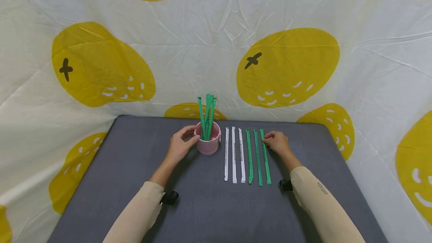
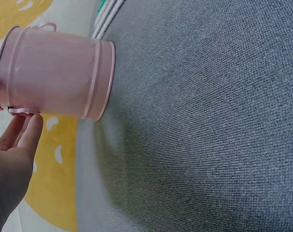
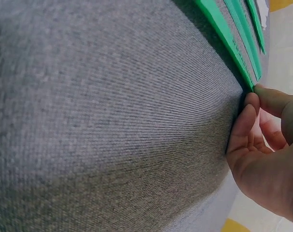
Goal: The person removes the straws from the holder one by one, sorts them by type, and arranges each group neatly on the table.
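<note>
My left hand holds a small pink bucket by its left side, with the thumb at the rim. In the left wrist view the fingertips touch the small ear on the side of the bucket. Several green paper-wrapped straws stand upright in it, leaning apart. On the table, three white wrapped straws and three green ones lie side by side. My right hand pinches the far end of the rightmost green wrapped straw, which still lies along the tabletop.
A dark grey cloth-covered table bears everything. Behind it and at both sides hangs a pale curtain with yellow fruit prints. Black wrist cameras sit on both forearms, close above the table.
</note>
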Demonstrator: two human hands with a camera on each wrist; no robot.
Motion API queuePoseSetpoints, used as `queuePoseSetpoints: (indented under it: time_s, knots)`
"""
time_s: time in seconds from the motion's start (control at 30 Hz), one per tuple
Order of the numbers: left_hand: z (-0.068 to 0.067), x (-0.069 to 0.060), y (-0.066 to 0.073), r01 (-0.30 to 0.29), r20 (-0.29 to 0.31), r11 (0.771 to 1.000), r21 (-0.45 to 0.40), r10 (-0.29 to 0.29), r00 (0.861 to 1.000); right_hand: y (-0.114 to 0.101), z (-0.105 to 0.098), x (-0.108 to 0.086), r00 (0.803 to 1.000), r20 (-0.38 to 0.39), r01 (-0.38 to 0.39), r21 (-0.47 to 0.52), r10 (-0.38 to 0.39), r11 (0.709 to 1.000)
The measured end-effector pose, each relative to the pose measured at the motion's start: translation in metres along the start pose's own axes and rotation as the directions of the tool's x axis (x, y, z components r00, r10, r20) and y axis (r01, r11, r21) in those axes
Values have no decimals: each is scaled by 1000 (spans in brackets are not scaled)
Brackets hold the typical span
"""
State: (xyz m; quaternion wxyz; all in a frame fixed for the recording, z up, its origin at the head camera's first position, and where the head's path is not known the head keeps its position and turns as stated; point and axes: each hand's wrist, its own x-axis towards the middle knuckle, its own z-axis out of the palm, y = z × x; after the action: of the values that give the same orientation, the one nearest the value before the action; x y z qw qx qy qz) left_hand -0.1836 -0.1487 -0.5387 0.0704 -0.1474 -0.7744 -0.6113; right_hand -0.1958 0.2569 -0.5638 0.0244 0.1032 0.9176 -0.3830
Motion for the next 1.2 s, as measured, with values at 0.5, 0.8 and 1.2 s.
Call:
queuePoseSetpoints:
  time_s: [0.5,0.8,1.2]
  knots:
    - [1,-1,2,24,3,1000,12,-24,1000,-10,-13,-6,998,-26,58,75,-57,996]
    - [0,-1,1,11,-4,1000,13,-11,1000,-49,-11,-9,979,-48,204,202,-198,958]
    - [1,-2,3,16,-4,1000,-9,-16,1000,-109,14,-11,951,-1,284,402,-310,871]
